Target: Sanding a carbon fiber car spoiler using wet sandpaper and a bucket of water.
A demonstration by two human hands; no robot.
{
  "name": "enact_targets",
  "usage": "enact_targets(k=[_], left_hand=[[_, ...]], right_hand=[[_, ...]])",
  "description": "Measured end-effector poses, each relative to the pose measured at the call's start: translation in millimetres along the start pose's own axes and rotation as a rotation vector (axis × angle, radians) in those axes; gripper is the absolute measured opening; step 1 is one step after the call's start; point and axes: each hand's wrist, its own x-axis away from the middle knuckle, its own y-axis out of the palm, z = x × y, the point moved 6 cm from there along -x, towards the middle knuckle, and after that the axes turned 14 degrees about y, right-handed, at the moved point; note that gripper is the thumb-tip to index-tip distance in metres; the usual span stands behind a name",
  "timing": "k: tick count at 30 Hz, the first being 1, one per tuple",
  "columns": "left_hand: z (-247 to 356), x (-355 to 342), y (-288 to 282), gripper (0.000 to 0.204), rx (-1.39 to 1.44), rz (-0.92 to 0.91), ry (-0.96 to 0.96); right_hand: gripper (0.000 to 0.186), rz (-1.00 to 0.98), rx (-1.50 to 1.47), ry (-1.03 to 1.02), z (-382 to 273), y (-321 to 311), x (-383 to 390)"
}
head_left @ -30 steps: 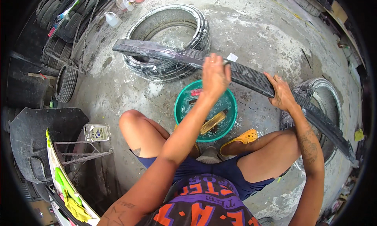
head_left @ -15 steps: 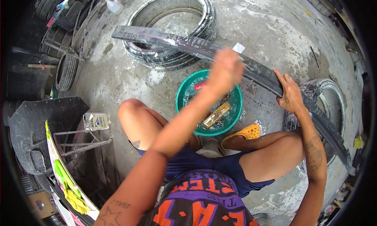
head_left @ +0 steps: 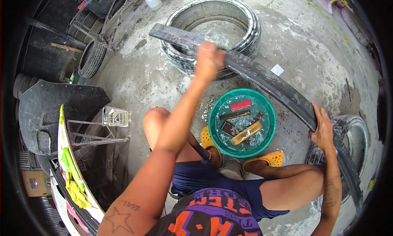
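Note:
A long, curved, dark carbon-fibre strip [head_left: 272,82] lies slantwise, wet and shiny, across two tires. My left hand [head_left: 209,60] is closed and pressed on its upper left part, blurred by motion; whatever is under the fingers is hidden. Farther down the strip, my right hand [head_left: 322,128] grips its edge, fingers over the top. Between my feet stands a green basin [head_left: 213,131] of water. In it are a yellowish block [head_left: 247,133], a red block [head_left: 240,105] and several dark blocks [head_left: 235,114].
The strip rests on a large tire [head_left: 249,39] at the back and another tire [head_left: 356,137] at right. A metal stand [head_left: 98,140] and a dark panel [head_left: 57,107] are on the left. A white jug [head_left: 153,1] stands behind; a small white paper [head_left: 277,69] lies on the floor.
My left hand has slid along the strip toward its far left end. My right hand keeps its hold. The view has shifted, and the basin's contents now show more fully.

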Motion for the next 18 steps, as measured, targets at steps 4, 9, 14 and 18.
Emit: enact_targets(k=[4,9,14,18], left_hand=[[-35,8,6,0.022,-0.300,-0.063,-0.167],[47,-5,33,0.023,0.209,-0.250,-0.030],[-78,-6,-10,0.013,-0.258,0.027,-0.213],[1,-2,25,0.015,-0.146,-0.180,0.061]], right_hand=[[0.112,0.008,-0.005,-0.001,2,-1,0],[0.108,-0.098,0.047,0.101,1,-2,-5],[0.101,-0.128,0.039,0.097,1,-4,-7],[0.102,-0.128,0.018,0.110,8,0,-7]])
